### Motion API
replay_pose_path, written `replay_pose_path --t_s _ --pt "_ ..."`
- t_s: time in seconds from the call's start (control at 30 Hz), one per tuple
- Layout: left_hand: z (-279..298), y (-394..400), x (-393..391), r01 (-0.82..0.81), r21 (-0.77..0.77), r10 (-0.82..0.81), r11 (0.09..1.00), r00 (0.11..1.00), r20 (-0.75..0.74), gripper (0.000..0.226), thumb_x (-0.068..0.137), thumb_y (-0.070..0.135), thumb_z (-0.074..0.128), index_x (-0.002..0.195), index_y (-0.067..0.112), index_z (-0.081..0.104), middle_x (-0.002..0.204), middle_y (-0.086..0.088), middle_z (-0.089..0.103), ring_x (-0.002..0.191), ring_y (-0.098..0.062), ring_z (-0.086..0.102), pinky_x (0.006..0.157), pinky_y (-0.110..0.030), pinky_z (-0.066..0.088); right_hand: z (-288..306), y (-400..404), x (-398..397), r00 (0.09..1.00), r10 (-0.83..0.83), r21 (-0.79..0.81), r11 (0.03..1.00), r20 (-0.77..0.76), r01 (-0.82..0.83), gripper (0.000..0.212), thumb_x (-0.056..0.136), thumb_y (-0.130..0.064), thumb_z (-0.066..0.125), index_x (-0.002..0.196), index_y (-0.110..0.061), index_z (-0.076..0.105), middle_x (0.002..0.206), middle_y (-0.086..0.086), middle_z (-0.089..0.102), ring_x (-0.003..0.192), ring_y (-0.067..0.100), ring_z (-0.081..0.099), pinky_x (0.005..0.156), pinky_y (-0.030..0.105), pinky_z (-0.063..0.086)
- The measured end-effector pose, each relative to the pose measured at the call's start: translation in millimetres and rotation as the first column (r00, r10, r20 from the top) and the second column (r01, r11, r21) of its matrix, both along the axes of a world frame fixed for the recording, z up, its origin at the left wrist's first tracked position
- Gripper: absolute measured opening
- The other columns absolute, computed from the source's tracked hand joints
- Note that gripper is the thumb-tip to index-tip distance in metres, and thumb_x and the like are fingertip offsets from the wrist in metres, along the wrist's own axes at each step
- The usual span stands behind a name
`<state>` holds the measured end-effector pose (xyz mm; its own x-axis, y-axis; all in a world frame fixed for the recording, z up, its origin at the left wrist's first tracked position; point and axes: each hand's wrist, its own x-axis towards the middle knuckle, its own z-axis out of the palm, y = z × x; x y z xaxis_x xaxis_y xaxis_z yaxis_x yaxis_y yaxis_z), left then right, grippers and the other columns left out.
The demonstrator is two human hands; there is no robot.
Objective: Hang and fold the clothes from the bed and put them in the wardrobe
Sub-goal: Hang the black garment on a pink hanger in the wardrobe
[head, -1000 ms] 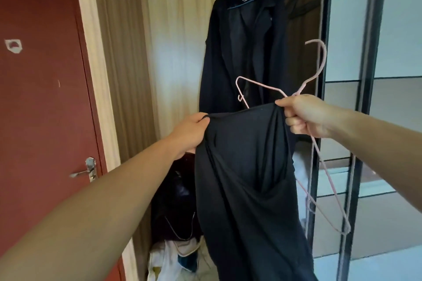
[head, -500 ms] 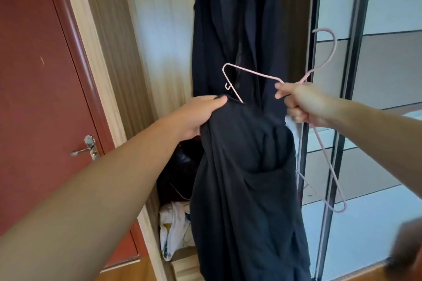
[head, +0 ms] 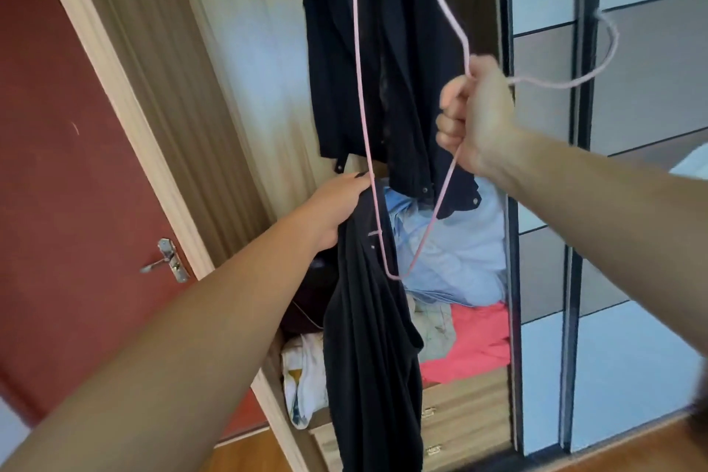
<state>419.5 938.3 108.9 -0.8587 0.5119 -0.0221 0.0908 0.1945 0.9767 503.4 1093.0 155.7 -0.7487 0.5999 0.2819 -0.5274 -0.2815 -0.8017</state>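
Note:
I stand in front of the open wardrobe (head: 245,96). My left hand (head: 337,203) grips the top edge of a black garment (head: 367,356), which hangs straight down in front of the wardrobe. My right hand (head: 475,115) is closed round the neck of a pink wire hanger (head: 362,103), turned on its side so that one end points up and the other dips beside the garment's top. The hanger's hook points right. The hanger is outside the garment.
A dark jacket (head: 383,61) hangs inside the wardrobe. Below it lie piled clothes: light blue (head: 456,253), red (head: 479,337), white (head: 306,376). Drawers (head: 467,410) sit beneath. A red door (head: 57,180) with a metal handle is at left, sliding mirrored panels (head: 643,165) at right.
My right hand let go of the garment's edge and swung the hanger upright, with one end now high. The garment dropped lower, held by my left hand alone. The view tilted down.

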Motion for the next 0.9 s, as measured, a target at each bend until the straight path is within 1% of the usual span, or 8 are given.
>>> replay_pose_path --t_s 0.2,0.33,0.43,0.57,0.63,0.73,0.8,0.9 --pt "14 -4 -7 -0.132 0.170 0.117 0.977 0.989 0.095 0.029 0.098 0.039 0.055 0.082 0.017 0.065 0.082 -0.005 0.065 0.076 -0.021 0.062 0.090 -0.038 0.052 -89 -8 -22 0.984 -0.017 -0.079 0.996 0.177 0.032 0.036 0.087 -0.025 0.033 0.052 -0.016 0.029 0.037 -0.005 0.022 0.036 0.013 0.015 0.036 0.018 0.013" --pt "23 -6 -6 -0.171 0.244 0.154 0.955 0.984 0.085 0.025 0.099 0.038 0.054 0.088 0.019 0.066 0.077 -0.004 0.065 0.067 -0.018 0.064 0.067 -0.031 0.055 -135 -18 -26 0.968 0.024 -0.198 0.980 0.250 0.027 0.036 0.089 -0.024 0.034 0.054 -0.018 0.026 0.038 -0.007 0.023 0.031 0.008 0.018 0.031 0.016 0.017" --pt "26 -13 -13 -0.182 0.224 0.183 0.957 0.983 0.017 0.023 0.100 0.034 0.053 0.096 0.018 0.069 0.080 -0.003 0.068 0.072 -0.019 0.065 0.072 -0.032 0.054 -156 -14 -25 0.941 -0.015 -0.075 0.996 0.339 0.043 0.047 0.089 -0.024 0.034 0.043 -0.018 0.030 0.038 -0.004 0.024 0.032 0.010 0.018 0.034 0.016 0.017" --pt "22 -38 -32 -0.212 0.046 0.217 0.976 0.957 -0.193 0.019 0.100 0.028 0.053 0.100 0.018 0.069 0.102 -0.007 0.069 0.086 -0.020 0.065 0.078 -0.032 0.054 -141 10 -15 0.899 -0.189 0.302 0.951 0.395 0.067 0.051 0.087 -0.025 0.034 0.038 -0.013 0.035 0.040 0.004 0.029 0.035 0.015 0.026 0.037 0.020 0.024" --pt "20 -57 -40 -0.230 -0.138 0.145 0.963 0.880 -0.452 0.022 0.100 0.019 0.052 0.103 0.015 0.072 0.104 -0.006 0.070 0.085 -0.017 0.064 0.069 -0.024 0.053 -122 20 -6 0.878 -0.289 0.473 0.877 0.381 0.083 0.051 0.087 -0.025 0.036 0.039 -0.009 0.038 0.043 0.009 0.032 0.036 0.017 0.031 0.041 0.022 0.028" --pt "22 -79 -51 -0.368 -0.452 -0.090 0.812 0.687 -0.721 0.038 0.095 0.004 0.041 0.109 0.017 0.074 0.104 -0.009 0.071 0.078 -0.020 0.066 0.072 -0.021 0.047 -98 27 5 0.838 -0.416 0.668 0.739 0.352 0.087 0.050 0.090 -0.024 0.041 0.044 -0.005 0.044 0.041 0.008 0.037 0.041 0.019 0.038 0.051 0.027 0.033" --pt "24 -89 -55 -0.434 -0.553 -0.165 0.711 0.662 -0.732 0.039 0.092 0.005 0.038 0.106 0.018 0.072 0.086 -0.011 0.071 0.056 -0.019 0.063 0.070 -0.031 0.056 -86 28 9 0.824 -0.456 0.737 0.672 0.335 0.072 0.049 0.090 -0.025 0.041 0.046 -0.005 0.045 0.038 0.003 0.040 0.047 0.021 0.043 0.055 0.029 0.037" --pt "29 -97 -53 -0.545 -0.624 -0.224 0.560 0.625 -0.748 0.026 0.088 0.011 0.042 0.089 0.013 0.068 0.067 -0.003 0.064 0.062 -0.022 0.065 0.061 -0.033 0.054 -74 28 14 0.809 -0.496 0.825 0.564 0.316 0.023 0.049 0.090 -0.028 0.041 0.048 -0.005 0.048 0.037 -0.001 0.044 0.049 0.020 0.046 0.057 0.029 0.039"
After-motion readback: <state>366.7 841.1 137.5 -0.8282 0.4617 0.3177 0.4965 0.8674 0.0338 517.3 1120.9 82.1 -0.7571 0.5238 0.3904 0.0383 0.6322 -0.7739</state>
